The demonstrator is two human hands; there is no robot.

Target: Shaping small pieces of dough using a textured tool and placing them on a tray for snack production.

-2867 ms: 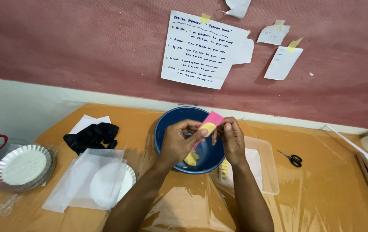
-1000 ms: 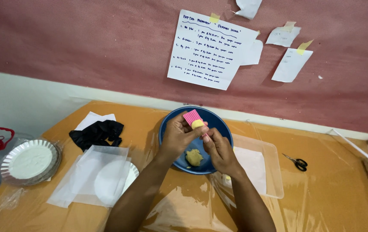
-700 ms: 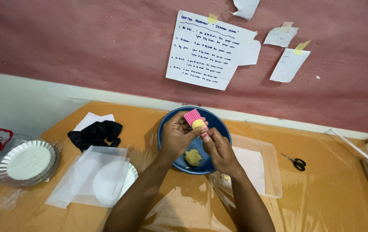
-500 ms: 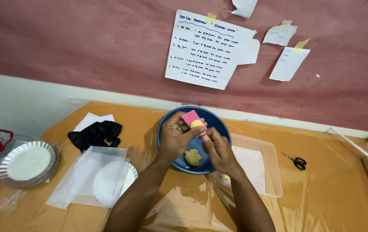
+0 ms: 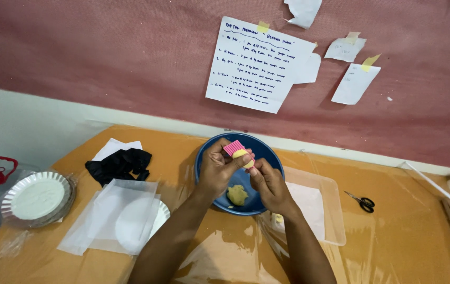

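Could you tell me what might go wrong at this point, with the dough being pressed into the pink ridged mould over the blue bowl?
The small yellow dough piece sits at the edge of the pink ridged mould, pinched between the left hand and right hand; it could slip off, though the blue bowl below would probably catch it. Hard pressing may smear dough onto the fingers. The clear plastic sheet on the table looks wrinkled and slick, so the bowl might slide.

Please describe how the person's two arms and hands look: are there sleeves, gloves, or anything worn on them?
Both forearms are bare up to the picture's lower edge, with no sleeves in view. The left hand and right hand wear no gloves. No ring, watch or bracelet shows on fingers or wrists.
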